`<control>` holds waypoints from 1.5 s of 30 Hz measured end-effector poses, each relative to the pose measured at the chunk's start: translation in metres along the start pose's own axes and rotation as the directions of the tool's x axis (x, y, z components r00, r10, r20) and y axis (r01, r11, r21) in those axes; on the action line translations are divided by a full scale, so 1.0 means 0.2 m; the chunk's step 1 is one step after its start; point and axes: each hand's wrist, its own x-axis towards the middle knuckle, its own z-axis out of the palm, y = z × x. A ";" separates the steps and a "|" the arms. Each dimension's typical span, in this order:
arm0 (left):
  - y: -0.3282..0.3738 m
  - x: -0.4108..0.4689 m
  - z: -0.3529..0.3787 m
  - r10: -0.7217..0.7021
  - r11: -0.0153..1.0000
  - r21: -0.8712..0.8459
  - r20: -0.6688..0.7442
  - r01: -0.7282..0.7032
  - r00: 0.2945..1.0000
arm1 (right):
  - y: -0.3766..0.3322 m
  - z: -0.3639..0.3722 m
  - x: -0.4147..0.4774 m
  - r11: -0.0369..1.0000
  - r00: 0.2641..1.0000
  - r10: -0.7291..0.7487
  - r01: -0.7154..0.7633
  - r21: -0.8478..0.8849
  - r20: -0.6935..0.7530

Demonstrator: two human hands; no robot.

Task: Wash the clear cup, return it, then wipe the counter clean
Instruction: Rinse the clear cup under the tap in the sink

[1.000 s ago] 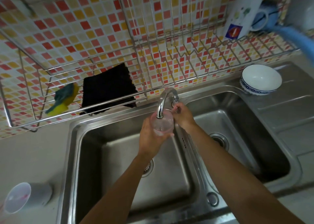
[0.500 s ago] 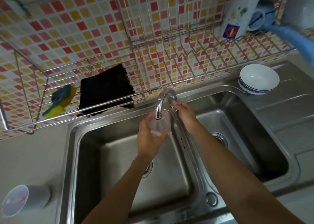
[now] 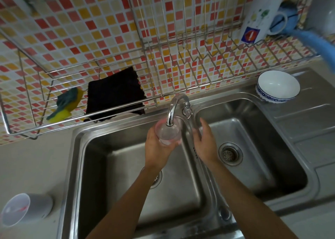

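Note:
My left hand (image 3: 157, 148) grips the clear cup (image 3: 169, 133) from below and holds it right under the spout of the chrome tap (image 3: 172, 110), over the left basin of the steel sink (image 3: 112, 159). My right hand (image 3: 204, 140) hovers beside the cup over the divider between the basins, fingers straight and holding nothing, a little below the tap handle (image 3: 187, 110). A black cloth (image 3: 115, 97) and a yellow-green sponge (image 3: 66, 104) lie on the wire rack (image 3: 76, 119) behind the sink.
A white bowl with a blue rim (image 3: 278, 86) stands on the drainboard at the back right. A grey cup (image 3: 25, 211) lies on its side on the counter at the left. A white mug (image 3: 261, 19) and a blue item (image 3: 308, 37) sit on the upper rack.
My right hand has left the tap handle and dropped beside the cup. The left hand keeps the cup under the spout.

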 end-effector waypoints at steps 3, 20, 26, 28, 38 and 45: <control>-0.04 -0.03 -0.01 -0.042 0.999 0.032 0.003 0.042 0.999 | 0.16 0.04 -0.21 0.953 0.991 -0.102 0.123 -0.279 0.089; -0.50 -0.28 -0.17 -0.127 0.791 0.611 0.113 0.032 0.985 | 0.22 0.07 -0.35 0.625 0.920 -0.204 0.386 -0.678 0.335; -0.54 -0.36 -0.19 -0.102 0.630 0.776 0.135 -0.041 0.986 | 0.22 0.06 -0.35 0.640 0.914 -0.193 0.394 -0.660 0.358; -0.54 -0.36 -0.20 -0.085 0.600 0.797 0.154 -0.073 0.984 | 0.22 0.06 -0.34 0.639 0.913 -0.205 0.397 -0.659 0.351; -0.53 -0.38 -0.28 -0.049 0.311 0.931 0.218 -0.193 0.975 | 0.24 0.07 -0.34 0.641 0.914 -0.216 0.398 -0.656 0.343; -0.50 -0.40 -0.32 -0.018 0.107 0.941 0.325 -0.322 0.945 | 0.24 0.07 -0.35 0.647 0.909 -0.242 0.411 -0.642 0.338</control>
